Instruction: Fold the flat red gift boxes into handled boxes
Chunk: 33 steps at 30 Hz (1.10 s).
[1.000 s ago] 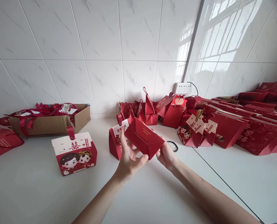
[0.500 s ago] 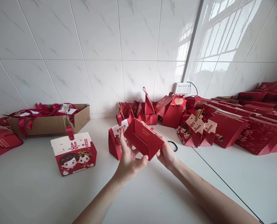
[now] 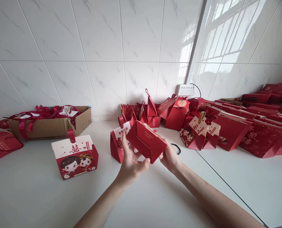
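A red gift box (image 3: 144,142) is held up over the white table, its folded bottom turned toward me with small gold print on it. My left hand (image 3: 132,163) grips its left and lower side, thumb at the bottom corner. On the right end, my right hand (image 3: 169,156) pinches the box's edge; some of its fingers are hidden behind the box. Just behind stands a red and white gift box (image 3: 117,145) with a ribbon loop, partly covered by my left hand. Another gift box (image 3: 75,158), printed with two cartoon figures, stands upright to the left.
At the back left, a cardboard box (image 3: 46,128) holds red ribbons and tags. Several red boxes (image 3: 175,117) stand by the tiled wall, and rows of red bags (image 3: 259,139) fill the right. A black band (image 3: 179,148) lies beyond my right hand. A power strip (image 3: 185,90) sits against the wall.
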Each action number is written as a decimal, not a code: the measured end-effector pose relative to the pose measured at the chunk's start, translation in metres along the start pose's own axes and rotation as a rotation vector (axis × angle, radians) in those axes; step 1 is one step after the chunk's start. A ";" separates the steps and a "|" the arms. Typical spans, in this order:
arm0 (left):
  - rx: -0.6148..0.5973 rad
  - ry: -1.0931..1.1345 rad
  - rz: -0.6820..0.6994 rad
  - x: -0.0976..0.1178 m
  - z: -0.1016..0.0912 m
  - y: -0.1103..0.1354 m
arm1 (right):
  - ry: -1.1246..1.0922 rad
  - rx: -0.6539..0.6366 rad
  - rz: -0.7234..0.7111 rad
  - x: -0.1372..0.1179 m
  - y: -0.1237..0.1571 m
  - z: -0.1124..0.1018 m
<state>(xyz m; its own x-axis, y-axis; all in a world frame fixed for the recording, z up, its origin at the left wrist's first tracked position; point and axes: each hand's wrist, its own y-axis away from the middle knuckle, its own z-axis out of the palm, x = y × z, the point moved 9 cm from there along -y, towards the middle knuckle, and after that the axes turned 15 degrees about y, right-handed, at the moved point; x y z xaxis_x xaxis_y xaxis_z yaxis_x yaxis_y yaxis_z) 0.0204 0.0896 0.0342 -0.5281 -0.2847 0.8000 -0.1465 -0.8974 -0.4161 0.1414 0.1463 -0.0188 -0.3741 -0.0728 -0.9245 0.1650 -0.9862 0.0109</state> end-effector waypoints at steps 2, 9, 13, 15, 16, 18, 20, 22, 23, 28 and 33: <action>-0.001 0.005 -0.002 0.000 -0.001 0.000 | -0.010 0.000 -0.002 -0.001 0.000 0.001; 0.020 0.115 -0.073 -0.005 -0.003 0.003 | -0.013 -0.002 0.024 0.001 0.000 0.001; -0.006 0.084 -0.022 -0.001 -0.002 0.002 | 0.000 -0.008 0.031 0.002 -0.001 0.001; -0.023 0.085 -0.035 -0.003 -0.002 0.001 | -0.011 0.002 0.027 0.001 -0.001 0.000; -0.031 0.090 -0.043 -0.004 -0.002 0.001 | -0.016 0.005 0.023 0.001 -0.001 -0.001; -0.050 0.104 -0.056 -0.005 -0.001 0.001 | -0.024 0.015 0.013 0.001 -0.001 -0.002; -0.058 0.112 -0.053 -0.004 0.000 0.002 | -0.018 0.010 0.010 0.001 -0.001 -0.002; -0.047 0.106 -0.037 -0.002 0.000 0.002 | -0.001 -0.008 0.010 0.001 -0.001 -0.001; -0.037 0.100 -0.032 -0.001 -0.001 0.002 | 0.007 -0.018 0.011 0.001 -0.002 0.000; -0.058 0.119 -0.056 -0.004 -0.001 0.002 | -0.023 0.030 0.027 0.001 -0.002 -0.004; -0.015 0.112 -0.036 -0.001 -0.001 0.002 | -0.021 0.040 0.050 0.002 -0.001 -0.004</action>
<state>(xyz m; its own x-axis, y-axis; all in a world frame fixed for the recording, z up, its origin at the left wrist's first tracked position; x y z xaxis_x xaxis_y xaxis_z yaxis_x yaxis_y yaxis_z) 0.0198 0.0880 0.0320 -0.6126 -0.2122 0.7614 -0.1794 -0.9008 -0.3954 0.1437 0.1473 -0.0223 -0.3854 -0.1246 -0.9143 0.1469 -0.9865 0.0725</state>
